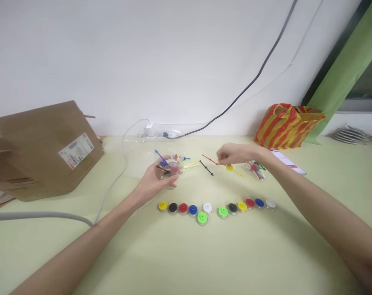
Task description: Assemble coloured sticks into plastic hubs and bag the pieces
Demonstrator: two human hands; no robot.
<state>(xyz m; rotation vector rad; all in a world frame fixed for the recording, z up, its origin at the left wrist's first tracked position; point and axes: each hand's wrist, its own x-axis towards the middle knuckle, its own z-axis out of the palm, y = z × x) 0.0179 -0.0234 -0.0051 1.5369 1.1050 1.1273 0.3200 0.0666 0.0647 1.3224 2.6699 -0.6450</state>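
Pale-green desk (136, 254). Left hand (156, 178): grip cupped round clear-wrapped spinner arrows (173, 164); loose ends jut out, may spill if tilted. Right hand (235, 153): grip curled; cannot tell whether it pinches anything. Row of coloured discs (202, 218), nearer; low sweep might scatter it. Red arrow (210, 159) beside right hand: easily nudged.

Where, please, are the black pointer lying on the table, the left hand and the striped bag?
Black pointer (206, 168): head view, middle of its shaft.
Left hand (155, 180): head view, middle of the hand.
Striped bag (285, 128): head view, its front side.
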